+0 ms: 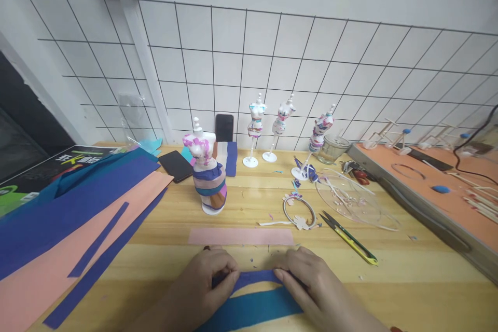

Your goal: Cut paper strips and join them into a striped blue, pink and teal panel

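My left hand (pixel 208 277) and my right hand (pixel 307 275) both pinch a dark blue paper strip (pixel 257 275) near the table's front edge, fingers closed on its two ends. A wider teal strip (pixel 252 308) lies just below it, partly under my hands. A pink paper strip (pixel 241 236) lies flat just beyond my hands. Behind it stands a white mannequin figure (pixel 206 176) wrapped in coloured paper bands.
Blue and pink paper sheets (pixel 66 218) cover the left side. Three small mannequins (pixel 286 129) stand at the back by a wire grid, with two phones (pixel 224 127). Yellow-handled snips (pixel 348 236), a ring (pixel 299 211), a clear plate (pixel 350 199) and an orange board (pixel 439 192) lie right.
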### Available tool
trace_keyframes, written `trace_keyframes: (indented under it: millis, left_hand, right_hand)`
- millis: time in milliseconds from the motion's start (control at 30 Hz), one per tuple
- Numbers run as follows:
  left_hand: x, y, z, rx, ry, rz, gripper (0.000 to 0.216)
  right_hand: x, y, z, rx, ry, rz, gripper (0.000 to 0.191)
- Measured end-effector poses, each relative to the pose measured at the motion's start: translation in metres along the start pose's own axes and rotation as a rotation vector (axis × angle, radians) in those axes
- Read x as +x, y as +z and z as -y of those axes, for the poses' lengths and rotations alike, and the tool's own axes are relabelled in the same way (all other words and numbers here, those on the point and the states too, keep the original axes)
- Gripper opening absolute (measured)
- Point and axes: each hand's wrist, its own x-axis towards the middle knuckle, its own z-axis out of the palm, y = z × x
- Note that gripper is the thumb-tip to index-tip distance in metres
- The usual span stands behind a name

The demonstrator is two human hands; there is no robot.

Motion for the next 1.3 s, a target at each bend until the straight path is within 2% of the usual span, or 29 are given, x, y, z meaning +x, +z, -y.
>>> trace_keyframes:
  millis: [67,167,267,467,533,633,1000,1167,1300]
  left_hand:
    - [0.0,0.001,0.001,0.003,-0.008,0.006,0.019]
    - [0.0,0.004,0.002,-0.002,-0.012,0.01,0.018]
    - [-0.002,0.008,0.001,-0.031,0.016,0.003,0.016]
    - [-0.007,0.012,-0.007,-0.078,0.193,-0.01,0.016]
    - [-0.007,0.014,-0.009,-0.082,0.247,-0.028,0.016]
    - [-0.006,0.016,-0.01,-0.084,0.294,-0.061,0.016]
    - [-0.003,0.005,0.001,-0.032,0.096,0.019,0.017]
    - [-0.002,-0.001,0.001,0.041,-0.003,0.006,0.018]
    - [0.002,-0.003,0.008,0.111,0.004,-0.019,0.023]
  right_hand:
    - [-0.001,0.001,0.0,0.001,0.002,0.002,0.011]
    - [-0.001,0.003,0.003,-0.025,-0.021,0.0,0.023]
    - [0.0,0.003,0.009,-0.044,-0.042,0.021,0.023]
    - [0.004,0.001,0.022,-0.038,-0.223,0.078,0.019]
    - [0.003,0.003,0.022,-0.051,-0.25,0.055,0.014]
    - [0.0,0.007,0.02,-0.07,-0.242,0.027,0.023]
    - [0.001,0.002,0.01,-0.12,-0.109,0.013,0.024]
    - [0.002,0.002,-0.005,-0.073,-0.015,0.014,0.022]
    - [0.002,0.002,-0.019,-0.083,0.072,0.044,0.022]
